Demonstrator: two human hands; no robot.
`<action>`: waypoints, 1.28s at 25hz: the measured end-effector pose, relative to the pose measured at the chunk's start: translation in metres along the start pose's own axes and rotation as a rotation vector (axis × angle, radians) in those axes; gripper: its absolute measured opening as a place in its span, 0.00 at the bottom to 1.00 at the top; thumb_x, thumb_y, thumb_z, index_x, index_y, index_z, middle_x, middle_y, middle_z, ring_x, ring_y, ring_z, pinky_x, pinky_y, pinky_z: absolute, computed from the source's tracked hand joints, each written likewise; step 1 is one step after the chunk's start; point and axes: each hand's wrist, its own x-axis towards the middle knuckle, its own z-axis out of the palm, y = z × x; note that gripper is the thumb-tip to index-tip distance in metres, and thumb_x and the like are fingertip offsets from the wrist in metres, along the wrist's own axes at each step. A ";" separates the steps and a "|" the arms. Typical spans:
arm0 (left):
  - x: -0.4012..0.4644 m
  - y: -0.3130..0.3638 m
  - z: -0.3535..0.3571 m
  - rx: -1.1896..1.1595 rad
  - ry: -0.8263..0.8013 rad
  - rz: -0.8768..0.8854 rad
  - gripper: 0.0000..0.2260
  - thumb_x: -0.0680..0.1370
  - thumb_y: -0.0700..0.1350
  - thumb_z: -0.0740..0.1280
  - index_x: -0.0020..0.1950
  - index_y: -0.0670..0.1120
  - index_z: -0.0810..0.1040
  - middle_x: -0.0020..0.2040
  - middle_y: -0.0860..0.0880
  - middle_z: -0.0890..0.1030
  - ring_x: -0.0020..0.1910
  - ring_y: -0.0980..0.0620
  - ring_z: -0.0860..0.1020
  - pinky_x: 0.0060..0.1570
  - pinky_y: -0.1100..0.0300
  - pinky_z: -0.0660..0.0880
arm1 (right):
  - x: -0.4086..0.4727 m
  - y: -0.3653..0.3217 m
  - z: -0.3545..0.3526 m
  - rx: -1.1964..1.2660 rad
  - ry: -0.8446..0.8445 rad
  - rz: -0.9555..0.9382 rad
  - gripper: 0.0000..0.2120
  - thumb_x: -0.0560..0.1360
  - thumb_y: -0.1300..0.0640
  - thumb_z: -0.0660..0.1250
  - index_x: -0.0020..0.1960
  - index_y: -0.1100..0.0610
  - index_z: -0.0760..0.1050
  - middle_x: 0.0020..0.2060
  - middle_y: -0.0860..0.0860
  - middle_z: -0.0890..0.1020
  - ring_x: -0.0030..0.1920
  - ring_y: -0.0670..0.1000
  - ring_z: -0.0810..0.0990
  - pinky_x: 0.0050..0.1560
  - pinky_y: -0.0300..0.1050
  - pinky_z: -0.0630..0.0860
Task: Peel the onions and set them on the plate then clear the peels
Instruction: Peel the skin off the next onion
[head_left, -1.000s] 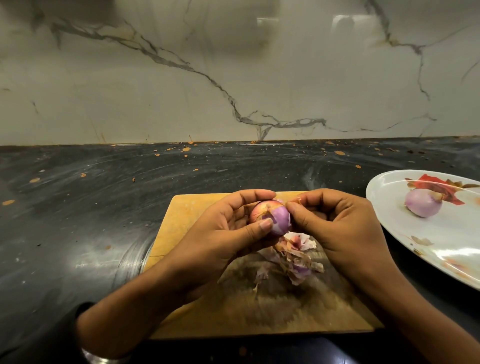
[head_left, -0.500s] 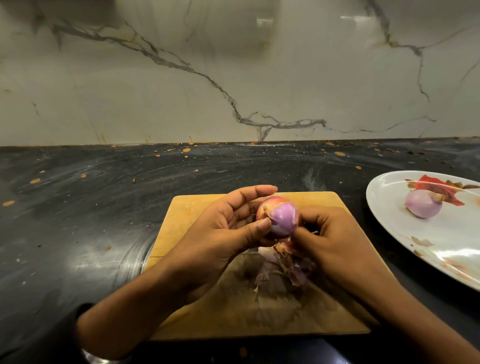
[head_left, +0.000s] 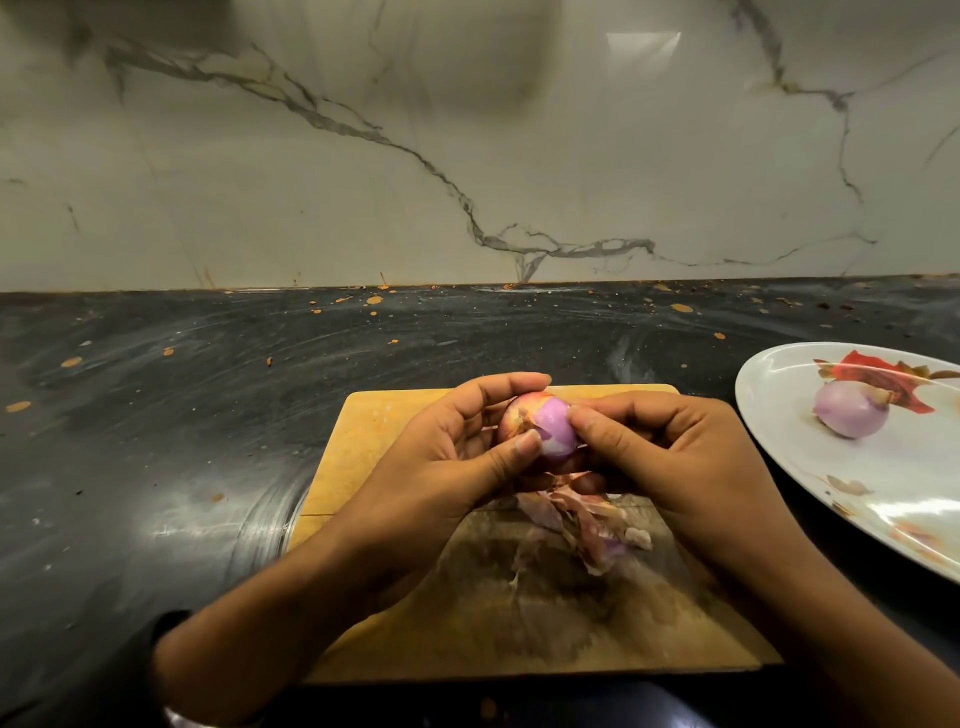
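- Two hands meet over the wooden cutting board on the dark bench.
- Our left hand cups the half-peeled onion — fingers curled over it, thumb pressed on its near side.
- Our right hand has its grip closed on the onion's right side, thumb tip on the bare purple flesh.
- Loose peels lie on the board just below both hands.
- Further right, a peeled onion sits on the white plate — beside a red printed motif.
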 end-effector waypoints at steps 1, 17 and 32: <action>0.000 -0.001 0.000 0.007 0.003 0.004 0.20 0.74 0.38 0.68 0.66 0.45 0.75 0.59 0.45 0.83 0.59 0.44 0.82 0.57 0.54 0.80 | 0.000 0.001 0.000 0.003 0.007 -0.019 0.11 0.71 0.56 0.71 0.50 0.58 0.85 0.41 0.52 0.88 0.40 0.53 0.87 0.37 0.41 0.82; -0.001 -0.003 0.004 0.051 -0.005 0.012 0.21 0.71 0.35 0.71 0.64 0.44 0.75 0.59 0.43 0.81 0.56 0.44 0.82 0.50 0.56 0.82 | -0.003 0.007 0.001 -0.165 0.114 -0.130 0.07 0.74 0.63 0.73 0.50 0.55 0.86 0.39 0.47 0.88 0.39 0.48 0.87 0.40 0.43 0.84; -0.001 0.000 0.005 -0.034 0.017 0.021 0.22 0.71 0.36 0.69 0.64 0.44 0.74 0.56 0.45 0.84 0.54 0.44 0.83 0.50 0.55 0.82 | -0.002 0.001 0.004 -0.052 0.090 -0.076 0.07 0.75 0.61 0.70 0.51 0.55 0.85 0.40 0.49 0.88 0.40 0.51 0.87 0.40 0.40 0.83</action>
